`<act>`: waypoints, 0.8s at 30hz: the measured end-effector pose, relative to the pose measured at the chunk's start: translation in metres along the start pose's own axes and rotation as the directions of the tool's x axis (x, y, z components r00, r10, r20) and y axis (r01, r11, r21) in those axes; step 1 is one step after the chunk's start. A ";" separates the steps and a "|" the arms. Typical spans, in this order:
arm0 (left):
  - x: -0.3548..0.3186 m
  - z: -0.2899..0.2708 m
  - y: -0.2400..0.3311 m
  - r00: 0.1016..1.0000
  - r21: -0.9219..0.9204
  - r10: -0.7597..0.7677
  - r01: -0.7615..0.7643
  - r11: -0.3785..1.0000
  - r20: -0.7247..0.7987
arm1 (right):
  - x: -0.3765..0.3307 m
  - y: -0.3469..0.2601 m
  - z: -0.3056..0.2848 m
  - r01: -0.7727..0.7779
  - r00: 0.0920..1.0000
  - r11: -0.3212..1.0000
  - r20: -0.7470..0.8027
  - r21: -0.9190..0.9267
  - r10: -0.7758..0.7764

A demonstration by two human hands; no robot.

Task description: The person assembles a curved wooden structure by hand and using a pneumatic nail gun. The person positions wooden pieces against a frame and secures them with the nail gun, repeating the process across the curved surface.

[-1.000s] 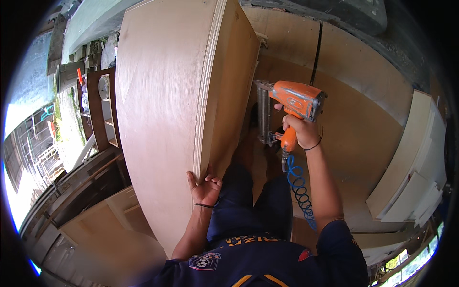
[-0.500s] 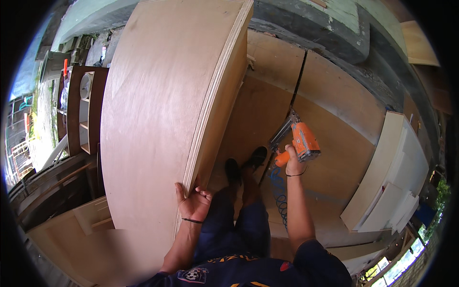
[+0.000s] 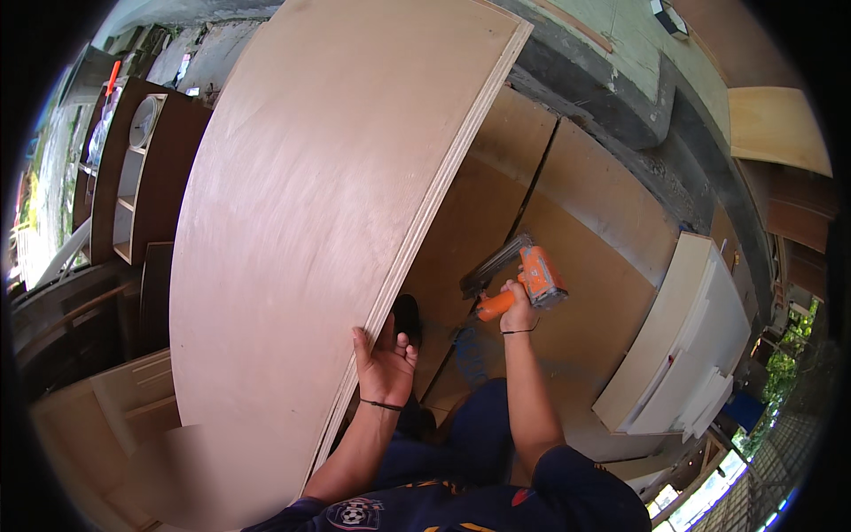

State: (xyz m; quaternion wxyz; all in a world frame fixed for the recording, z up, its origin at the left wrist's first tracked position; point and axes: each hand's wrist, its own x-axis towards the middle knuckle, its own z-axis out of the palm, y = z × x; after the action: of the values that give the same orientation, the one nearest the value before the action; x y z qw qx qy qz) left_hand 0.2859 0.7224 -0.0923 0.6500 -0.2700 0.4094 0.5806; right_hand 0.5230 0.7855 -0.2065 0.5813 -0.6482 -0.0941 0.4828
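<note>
A large pale plywood panel with a layered edge fills the left and middle of the view. My left hand is at that edge, its thumb lying against the panel and its fingers curled on the near side of the edge. In my right hand is an orange nail gun, its grip wrapped by my fingers. The gun's dark nose and magazine point up and left, above the brown board floor, apart from the panel. A blue coiled air hose hangs below the gun.
Brown boards with a dark gap between them cover the floor. At the right stands a white box-like cabinet with white pieces on it. A dark brown shelf unit holding a round clock stands left. A concrete ledge runs behind.
The view has shifted and my body has leaned, with the panel's far end now further right. My right hand has drawn the nail gun left and slightly nearer. My left hand stays at the panel's edge.
</note>
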 end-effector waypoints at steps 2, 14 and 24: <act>-0.003 0.004 -0.004 0.998 0.045 0.044 -0.042 0.998 -0.046 | 0.000 0.005 0.004 -0.013 0.999 1.000 0.044 0.005 0.013; 0.008 0.000 -0.023 0.975 0.006 0.218 -0.218 0.976 -0.046 | -0.013 -0.020 -0.008 -0.215 0.966 0.976 0.152 0.015 0.211; -0.047 -0.124 -0.062 0.736 0.434 0.667 -0.567 0.701 -0.116 | 0.024 -0.007 -0.045 -0.388 0.827 0.905 0.368 -0.175 0.426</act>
State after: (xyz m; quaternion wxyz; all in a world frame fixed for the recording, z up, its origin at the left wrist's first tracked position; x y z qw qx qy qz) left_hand 0.3196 0.5840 -0.1244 0.3929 -0.0631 0.6608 0.6364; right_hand 0.5714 0.7747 -0.2192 0.4028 -0.5679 -0.0920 0.7119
